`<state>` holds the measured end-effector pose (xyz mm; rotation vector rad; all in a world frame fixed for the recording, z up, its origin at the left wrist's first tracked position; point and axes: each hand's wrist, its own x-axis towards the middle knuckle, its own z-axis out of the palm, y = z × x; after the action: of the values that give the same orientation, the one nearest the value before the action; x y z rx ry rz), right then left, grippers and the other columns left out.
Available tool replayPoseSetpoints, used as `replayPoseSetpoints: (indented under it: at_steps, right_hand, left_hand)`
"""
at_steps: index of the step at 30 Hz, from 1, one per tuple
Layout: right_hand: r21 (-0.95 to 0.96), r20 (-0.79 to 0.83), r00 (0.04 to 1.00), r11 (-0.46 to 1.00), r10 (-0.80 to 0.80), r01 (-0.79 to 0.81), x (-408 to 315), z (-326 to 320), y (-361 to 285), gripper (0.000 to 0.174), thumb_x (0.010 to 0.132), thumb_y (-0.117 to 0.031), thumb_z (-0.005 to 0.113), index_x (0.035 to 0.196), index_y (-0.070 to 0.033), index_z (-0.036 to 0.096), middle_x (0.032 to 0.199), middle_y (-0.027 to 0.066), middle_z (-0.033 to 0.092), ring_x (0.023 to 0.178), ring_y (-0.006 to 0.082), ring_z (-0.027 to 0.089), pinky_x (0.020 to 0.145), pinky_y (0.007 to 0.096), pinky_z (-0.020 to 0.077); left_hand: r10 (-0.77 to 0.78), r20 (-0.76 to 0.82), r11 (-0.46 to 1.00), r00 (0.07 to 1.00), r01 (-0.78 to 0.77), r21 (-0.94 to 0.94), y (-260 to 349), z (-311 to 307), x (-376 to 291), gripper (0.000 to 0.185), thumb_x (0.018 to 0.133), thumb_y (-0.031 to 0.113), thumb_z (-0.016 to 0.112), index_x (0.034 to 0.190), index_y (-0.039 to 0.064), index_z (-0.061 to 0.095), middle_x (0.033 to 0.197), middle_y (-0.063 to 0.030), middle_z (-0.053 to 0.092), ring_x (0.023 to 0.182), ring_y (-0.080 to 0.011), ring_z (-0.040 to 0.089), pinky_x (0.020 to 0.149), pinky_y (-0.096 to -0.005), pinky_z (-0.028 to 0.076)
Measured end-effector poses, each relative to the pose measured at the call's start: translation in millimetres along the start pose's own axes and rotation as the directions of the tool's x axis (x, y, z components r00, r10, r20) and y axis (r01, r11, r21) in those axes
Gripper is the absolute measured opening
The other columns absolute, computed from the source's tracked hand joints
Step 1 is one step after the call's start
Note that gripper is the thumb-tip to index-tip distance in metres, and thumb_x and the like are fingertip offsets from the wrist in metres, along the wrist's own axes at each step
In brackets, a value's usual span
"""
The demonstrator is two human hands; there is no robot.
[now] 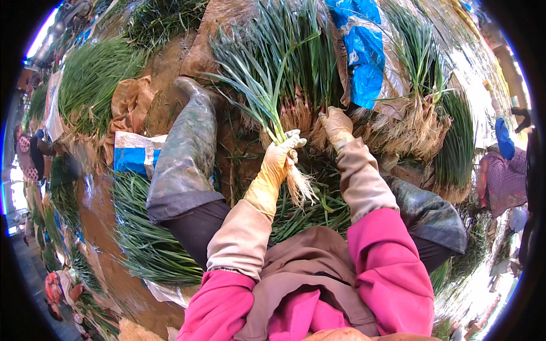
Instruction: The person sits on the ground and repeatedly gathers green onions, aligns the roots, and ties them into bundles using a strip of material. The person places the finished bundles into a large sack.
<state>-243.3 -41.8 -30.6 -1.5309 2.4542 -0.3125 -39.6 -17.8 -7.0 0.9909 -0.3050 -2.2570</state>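
Observation:
My left hand (282,151), in a yellowish glove, is closed around a small bunch of green onions (273,108) near its root end. Their leaves fan up and to the left, and pale roots hang below my fist. To the right, my right hand (336,123), gloved too, has its fingers at the roots of a large upright pile of green onions (298,64). Whether it grips a stalk there is hidden. Loose green leaves (315,213) lie below my hands, between my booted legs.
Blue and white sacking (362,55) lies right of the large pile, beside another rooted bundle (420,123). More green bundles (149,234) lie at the left on wet brown ground (98,221). Other people (503,179) are at the far right and far left edges.

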Motion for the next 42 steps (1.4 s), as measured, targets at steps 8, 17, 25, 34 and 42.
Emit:
replayPoseSetpoints:
  at_steps: [8,17,25,34,42]
  right_hand:
    - [0.369,-0.211,0.907,0.83,-0.364,0.419,-90.8,11.0,-40.4,0.015,0.077,-0.023,0.061,0.074,-0.009,0.056,0.069,0.0106,0.058,0.061,0.031,0.058,0.053,0.0394,0.0464]
    - [0.603,-0.065,0.97,0.765,-0.236,0.227,-91.6,119.8,30.6,0.013,0.081,-0.011,0.06,0.085,0.001,0.059,0.067,0.0054,0.06,0.053,0.0143,0.054,0.046,0.0308,0.0422]
    - [0.764,0.414,0.725,-0.223,-0.55,-0.606,-48.7,30.5,-48.9,0.023,0.088,-0.012,0.051,0.108,-0.001,0.053,0.091,0.0096,0.06,0.076,0.0181,0.058,0.068,0.0289,0.0481]
    - [0.897,0.347,0.927,-0.239,-0.145,-0.373,-66.0,77.1,-64.8,0.01,0.08,-0.001,0.06,0.09,-0.001,0.059,0.074,0.0026,0.059,0.058,0.0118,0.055,0.052,0.0226,0.0456]
    - [0.698,0.531,0.761,-0.317,-0.373,-0.643,-53.0,31.8,-47.7,0.023,0.085,-0.015,0.057,0.103,0.0,0.059,0.076,0.0039,0.059,0.064,0.0116,0.056,0.054,0.023,0.0451]
  left_hand:
    - [0.069,-0.227,0.96,0.971,-0.003,0.281,3.3,-0.7,-2.4,0.017,0.077,0.022,0.07,0.089,0.01,0.064,0.049,0.0045,0.046,0.034,-0.0047,0.038,0.032,-0.0203,0.029]
    - [0.183,-0.222,0.958,0.958,-0.123,0.26,-3.1,-7.4,7.7,0.02,0.079,0.019,0.067,0.078,-0.001,0.062,0.05,-0.0054,0.055,0.033,-0.0084,0.04,0.033,-0.0221,0.034]
    - [0.028,0.074,0.998,0.997,-0.032,0.05,2.6,-20.4,-7.1,0.025,0.088,0.021,0.056,0.096,-0.002,0.059,0.072,-0.006,0.059,0.052,-0.0094,0.047,0.046,-0.0197,0.037]
    - [-0.089,-0.056,0.989,0.994,0.095,0.11,1.6,-25.1,-10.7,0.024,0.087,0.018,0.054,0.09,-0.004,0.06,0.062,-0.0021,0.053,0.046,-0.0076,0.043,0.043,-0.0192,0.033]
    - [0.001,-0.159,0.966,0.987,0.04,0.254,-9.4,-22.6,-8.6,0.017,0.082,0.014,0.061,0.089,-0.001,0.061,0.06,-0.0098,0.059,0.039,-0.0124,0.045,0.037,-0.0253,0.038]
